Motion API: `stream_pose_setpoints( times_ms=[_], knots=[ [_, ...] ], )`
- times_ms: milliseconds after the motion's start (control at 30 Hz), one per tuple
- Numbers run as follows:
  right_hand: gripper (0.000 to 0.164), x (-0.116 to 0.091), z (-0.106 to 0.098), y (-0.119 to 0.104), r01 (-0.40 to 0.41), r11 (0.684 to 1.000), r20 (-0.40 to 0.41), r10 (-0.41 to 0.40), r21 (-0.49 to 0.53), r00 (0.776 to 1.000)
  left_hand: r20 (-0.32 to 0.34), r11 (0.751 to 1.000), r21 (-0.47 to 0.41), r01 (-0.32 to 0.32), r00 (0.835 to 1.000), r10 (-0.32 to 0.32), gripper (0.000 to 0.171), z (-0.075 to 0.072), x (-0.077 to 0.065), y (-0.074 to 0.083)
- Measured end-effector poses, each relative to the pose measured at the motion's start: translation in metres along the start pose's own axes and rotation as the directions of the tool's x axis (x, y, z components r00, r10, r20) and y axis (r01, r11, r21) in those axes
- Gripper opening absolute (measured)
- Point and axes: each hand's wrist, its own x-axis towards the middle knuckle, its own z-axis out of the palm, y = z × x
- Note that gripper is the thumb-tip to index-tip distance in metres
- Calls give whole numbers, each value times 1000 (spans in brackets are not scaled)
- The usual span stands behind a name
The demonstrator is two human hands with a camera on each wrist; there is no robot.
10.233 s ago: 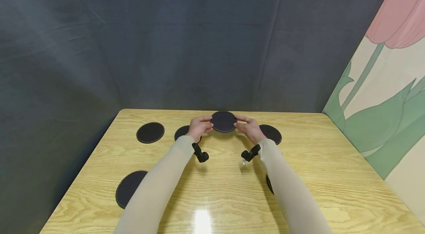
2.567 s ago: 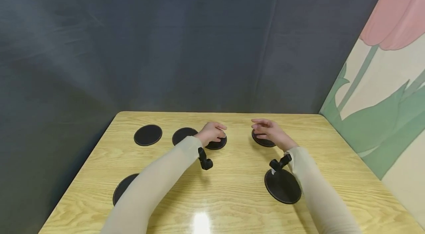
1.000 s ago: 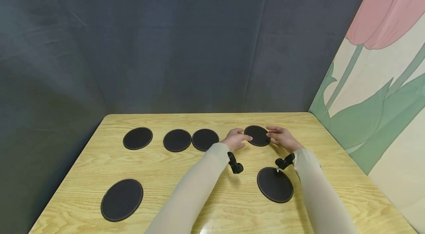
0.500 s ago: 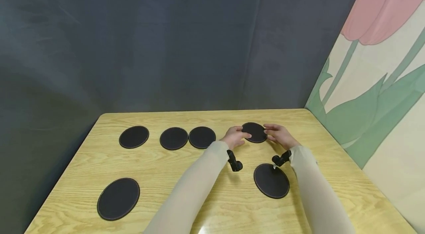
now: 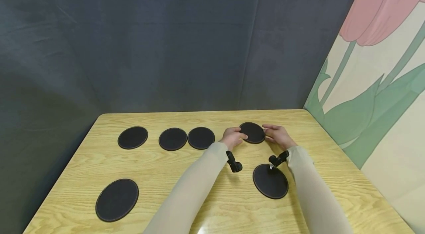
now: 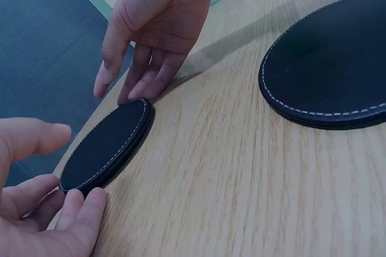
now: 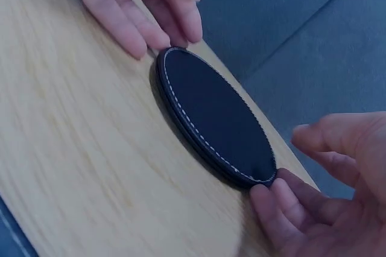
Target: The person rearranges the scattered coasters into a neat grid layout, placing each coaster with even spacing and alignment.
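Here, head view, disc between the hands: the black disc (image 5: 252, 133) sits at the far part of the desk (image 5: 159, 167), the left hand (image 5: 232, 138) and right hand (image 5: 279, 136) at opposite edges.
Head view, other discs: an inner disc (image 5: 201, 138) and an outer disc (image 5: 173, 139), touching or nearly so, a far-left disc (image 5: 132, 138), a near-left disc (image 5: 117, 200), and a near-right disc (image 5: 270, 181) by the right wrist.
Head view, backdrop: dark curtain (image 5: 166, 42); tulip mural (image 5: 372, 9) on the right.
Left wrist view, left fingers: parted fingers (image 6: 89, 215), tips against the rim, thumb (image 6: 36, 138) raised clear, gripping nothing.
Right wrist view, right fingers: extended, tips touching the rim, thumb apart, no grip.
Right wrist view, disc edge: pale stitching, layered side.
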Motion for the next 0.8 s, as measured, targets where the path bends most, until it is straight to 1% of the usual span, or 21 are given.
stream_pose_setpoints(
  times_ms=[133,233,400,467,667,800],
  knots=[
    [50,-1,7,-4,-9,999,-33,10,31,999,-26,999,-25,-22,999,21,59,-5,-2,2],
    [49,-3,13,-9,-12,999,-47,13,31,999,-24,998,-54,-34,999,33,58,-11,-1,4],
    [49,-3,23,-21,-27,998,-61,31,63,998,-28,995,-89,-47,999,44,54,-24,2,7],
    [50,-3,28,-25,-27,996,-73,33,84,997,-36,993,-101,-59,998,56,52,-29,1,10],
    [51,-1,40,-33,-8,993,-64,16,120,998,-52,984,-156,-88,995,81,48,-48,-5,20],
    [51,-2,49,-39,0,989,-38,6,147,999,-44,985,-139,-99,995,94,48,-63,-10,25]
  ],
)
